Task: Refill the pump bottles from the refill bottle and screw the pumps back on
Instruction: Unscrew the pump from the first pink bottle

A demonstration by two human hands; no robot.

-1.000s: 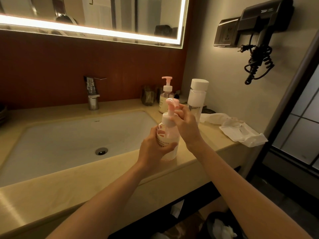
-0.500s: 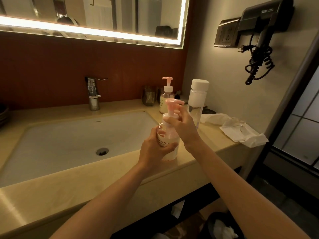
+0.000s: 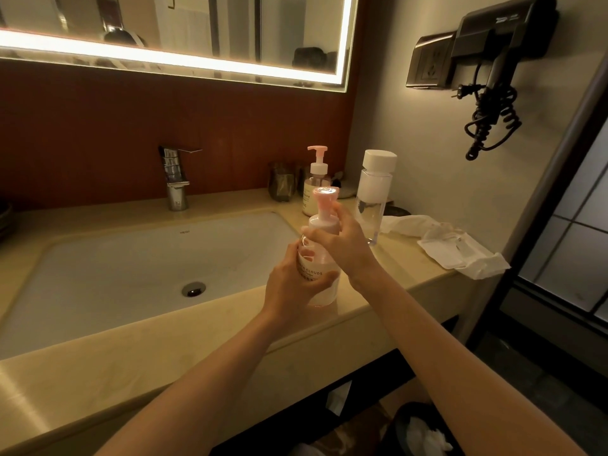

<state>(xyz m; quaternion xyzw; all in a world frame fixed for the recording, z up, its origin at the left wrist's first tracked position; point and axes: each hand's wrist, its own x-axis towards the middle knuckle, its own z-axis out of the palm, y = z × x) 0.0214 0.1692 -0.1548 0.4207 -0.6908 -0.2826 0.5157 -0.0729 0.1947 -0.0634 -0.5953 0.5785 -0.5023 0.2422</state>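
Turning since the earlier frame, the pink pump head (image 3: 325, 191) is now pointing its nozzle toward the camera, the right hand (image 3: 342, 240) pinching its white collar. Its fingers are closing round it. The left hand (image 3: 292, 284) is wrapping its grip round the clear pump bottle (image 3: 320, 274), standing on the beige desk (image 3: 197, 340) right of the white sink (image 3: 131, 258). Behind that bottle are standing a second pump bottle (image 3: 316, 182) and the clear white-capped refill bottle (image 3: 375, 192)

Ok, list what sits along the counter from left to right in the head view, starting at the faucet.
faucet → dark cup → pump bottle at the back → refill bottle with the white cap → crumpled white wrapper. The bottle held in both hands overlaps the back one, so it is left out.
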